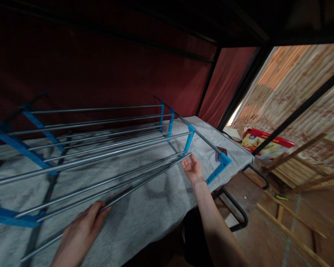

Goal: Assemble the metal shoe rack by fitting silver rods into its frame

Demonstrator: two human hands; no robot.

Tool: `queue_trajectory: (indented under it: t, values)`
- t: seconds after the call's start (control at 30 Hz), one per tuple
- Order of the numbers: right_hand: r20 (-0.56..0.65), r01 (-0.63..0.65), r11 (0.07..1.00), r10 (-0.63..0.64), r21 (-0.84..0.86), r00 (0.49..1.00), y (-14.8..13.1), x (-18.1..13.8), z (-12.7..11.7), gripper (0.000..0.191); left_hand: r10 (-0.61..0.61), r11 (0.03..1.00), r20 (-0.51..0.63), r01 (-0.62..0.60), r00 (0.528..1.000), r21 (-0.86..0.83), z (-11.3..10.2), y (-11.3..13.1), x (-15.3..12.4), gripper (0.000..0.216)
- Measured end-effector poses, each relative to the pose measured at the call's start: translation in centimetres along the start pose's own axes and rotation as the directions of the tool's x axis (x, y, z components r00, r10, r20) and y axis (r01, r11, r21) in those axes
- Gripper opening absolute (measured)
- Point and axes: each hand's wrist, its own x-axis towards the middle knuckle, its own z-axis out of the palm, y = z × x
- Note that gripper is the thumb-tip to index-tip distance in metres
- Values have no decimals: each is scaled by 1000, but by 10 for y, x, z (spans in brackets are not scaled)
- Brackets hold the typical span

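Note:
My left hand (82, 228) is wrapped round a thin grey metal rod (128, 193) at the lower left. The rod runs slantwise up to my right hand (193, 167), whose fingers are partly curled at its far end, beside a blue plastic bracket (188, 139). Whether the right fingers grip the rod or only support it, I cannot tell. Around both hands stands a rack (108, 150) of grey rods joined by blue plastic brackets. Nearest my right forearm is another blue bracket (218, 168), and a blue piece (13, 217) lies at the left edge.
A grey cloth (153, 211) covers the table under the rack. Near its right end lies a phone-like flat object (220, 152). Black metal chair frames (236, 207) stand by the table edge. Beyond are a red printed box (267, 142) and wooden frames (292, 218) on the floor.

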Motion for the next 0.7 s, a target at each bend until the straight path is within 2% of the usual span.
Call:
queue_trajectory:
  t: [0.43, 0.57, 0.7]
  values:
    - [19, -8, 1000, 9, -4, 1000, -1, -1, 3, 20, -48, 999, 18, 48, 999, -15, 10, -15, -5, 36]
    - [18, -1, 1000, 1, -12, 1000, -1, -3, 5, 21, 4, 1000, -13, -5, 1000, -28, 7, -16, -1, 37]
    - [42, 30, 999, -29, -16, 999, 0, -3, 5, 14, 42, 998, 5, -42, 999, -48, 4, -15, 4, 39]
